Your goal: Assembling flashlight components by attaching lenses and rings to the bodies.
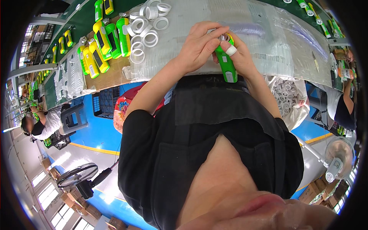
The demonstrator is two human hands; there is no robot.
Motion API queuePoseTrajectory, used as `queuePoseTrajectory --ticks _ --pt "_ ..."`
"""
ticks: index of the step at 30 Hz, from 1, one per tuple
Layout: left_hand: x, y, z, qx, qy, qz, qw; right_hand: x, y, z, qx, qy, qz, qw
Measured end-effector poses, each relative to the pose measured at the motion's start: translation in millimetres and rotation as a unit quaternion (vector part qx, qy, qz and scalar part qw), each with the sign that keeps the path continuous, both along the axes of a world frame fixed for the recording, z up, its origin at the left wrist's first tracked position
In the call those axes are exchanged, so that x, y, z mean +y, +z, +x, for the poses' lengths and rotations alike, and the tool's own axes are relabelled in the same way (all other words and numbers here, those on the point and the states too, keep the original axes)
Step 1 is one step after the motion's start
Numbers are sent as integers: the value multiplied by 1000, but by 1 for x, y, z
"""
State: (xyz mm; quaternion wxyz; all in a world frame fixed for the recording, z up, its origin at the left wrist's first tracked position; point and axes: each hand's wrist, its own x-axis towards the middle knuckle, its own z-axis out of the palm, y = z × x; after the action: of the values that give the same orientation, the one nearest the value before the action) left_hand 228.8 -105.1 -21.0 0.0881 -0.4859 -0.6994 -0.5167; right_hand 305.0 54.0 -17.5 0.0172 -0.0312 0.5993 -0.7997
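Observation:
A green flashlight [229, 71] with a silver head hangs over the near edge of the table. My right hand [241, 57] is closed round its upper body. A white band [231, 50] wraps the right thumb. My left hand [200, 46] bends over the silver head, its thumb and fingertips closed against that end; anything small between them is hidden. Left of my hands lie loose white rings [150, 39]. Beyond these, several green and yellow flashlights [100, 42] with dark panels lie in a cluster.
Rows of nested clear plastic pieces [245, 29] lie on the plastic-covered table [268, 53]. A white sack [303, 115] of rings hangs below its edge at right. Fans stand behind me on both sides, and co-workers sit at far left and right. More flashlights [318, 17] lie at far right.

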Motion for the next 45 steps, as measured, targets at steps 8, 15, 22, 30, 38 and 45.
queuePoseTrajectory --ticks 8,15,22,30,38,45 --pt "-9 -1 -2 28 -7 59 998 -13 3 -13 26 90 2 996" --pt "-15 12 -11 77 61 65 993 -14 9 -32 78 84 0 993" --pt "-79 -5 -92 230 313 -396 832 6 -9 -63 185 -39 26 982" --pt "-57 -17 -96 230 216 -468 826 8 -5 -64 190 -54 53 979" --pt "-68 -14 -87 227 268 -392 850 15 -6 -63 206 -74 61 974" --pt "-50 -15 -86 -16 164 -312 936 15 -10 -66 215 -77 63 972"
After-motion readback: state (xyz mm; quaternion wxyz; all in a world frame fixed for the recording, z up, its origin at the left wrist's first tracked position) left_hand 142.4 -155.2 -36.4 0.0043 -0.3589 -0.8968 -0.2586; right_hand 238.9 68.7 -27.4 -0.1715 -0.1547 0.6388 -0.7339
